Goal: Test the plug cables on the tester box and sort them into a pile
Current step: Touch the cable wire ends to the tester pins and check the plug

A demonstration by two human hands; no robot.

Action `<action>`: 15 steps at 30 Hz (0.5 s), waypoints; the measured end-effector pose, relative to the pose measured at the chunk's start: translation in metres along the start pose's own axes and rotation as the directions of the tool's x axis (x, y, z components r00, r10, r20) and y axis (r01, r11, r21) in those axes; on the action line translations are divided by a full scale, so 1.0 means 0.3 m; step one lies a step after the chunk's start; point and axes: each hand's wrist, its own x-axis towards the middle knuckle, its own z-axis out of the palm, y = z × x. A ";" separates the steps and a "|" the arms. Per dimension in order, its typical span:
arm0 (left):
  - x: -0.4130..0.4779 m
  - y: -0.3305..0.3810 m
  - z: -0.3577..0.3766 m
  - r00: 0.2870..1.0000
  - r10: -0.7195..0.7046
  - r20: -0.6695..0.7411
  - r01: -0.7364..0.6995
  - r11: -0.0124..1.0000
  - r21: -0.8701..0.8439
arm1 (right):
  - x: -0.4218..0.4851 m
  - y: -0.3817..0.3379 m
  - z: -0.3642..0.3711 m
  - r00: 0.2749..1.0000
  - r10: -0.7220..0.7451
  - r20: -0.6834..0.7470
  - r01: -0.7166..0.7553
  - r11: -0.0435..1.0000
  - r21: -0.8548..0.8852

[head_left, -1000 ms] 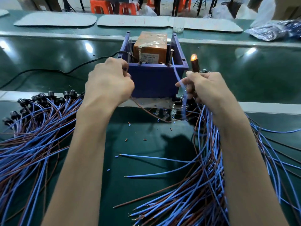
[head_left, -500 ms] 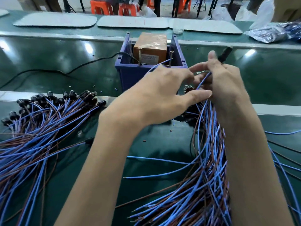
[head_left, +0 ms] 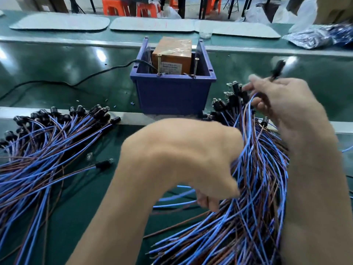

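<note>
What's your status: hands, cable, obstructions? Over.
Left hand grips wires in right bundle. Right hand pinches one plug cable, clear of tester box. Left arm crosses in front.

Two hands (head_left: 181, 159), two piles of plug cables (head_left: 47, 150), one tester box (head_left: 172, 92), two screws (head_left: 196, 66).

Saw a deep blue box (head_left: 172, 94) with an orange-brown block (head_left: 174, 54) inside. Found the left pile (head_left: 47, 150) and the right bundle (head_left: 257, 188) streaked blue and brown throughout, each strand tipped with black plugs (head_left: 76, 111); saw the same black on the raised plug (head_left: 277, 70). Noted a glossy dark green table (head_left: 47, 60), a black cord (head_left: 95, 75), pale grey mats (head_left: 59, 22), bright orange stools (head_left: 122, 7).
</note>
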 end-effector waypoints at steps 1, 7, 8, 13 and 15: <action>0.014 -0.001 0.008 0.999 -0.028 0.020 0.026 0.997 0.067 | 0.001 0.013 -0.006 1.000 0.012 0.018 -0.009 0.987 -0.163; 0.032 -0.241 -0.015 0.909 -0.410 -0.078 0.415 0.906 0.081 | -0.025 0.007 -0.039 0.988 0.045 -0.146 -0.133 0.723 -0.678; 0.010 -0.309 -0.021 0.875 -0.474 -0.098 0.480 0.876 0.050 | -0.030 -0.002 -0.043 0.985 0.039 -0.166 -0.144 0.711 -0.688; -0.078 -0.502 0.006 0.747 -0.662 -0.063 0.657 0.750 -0.080 | -0.043 -0.028 -0.044 0.988 0.034 -0.154 -0.135 0.687 -0.714; -0.100 -0.530 0.012 0.728 -0.685 -0.039 0.675 0.726 -0.132 | -0.049 -0.031 -0.042 0.990 0.052 -0.134 -0.133 0.692 -0.709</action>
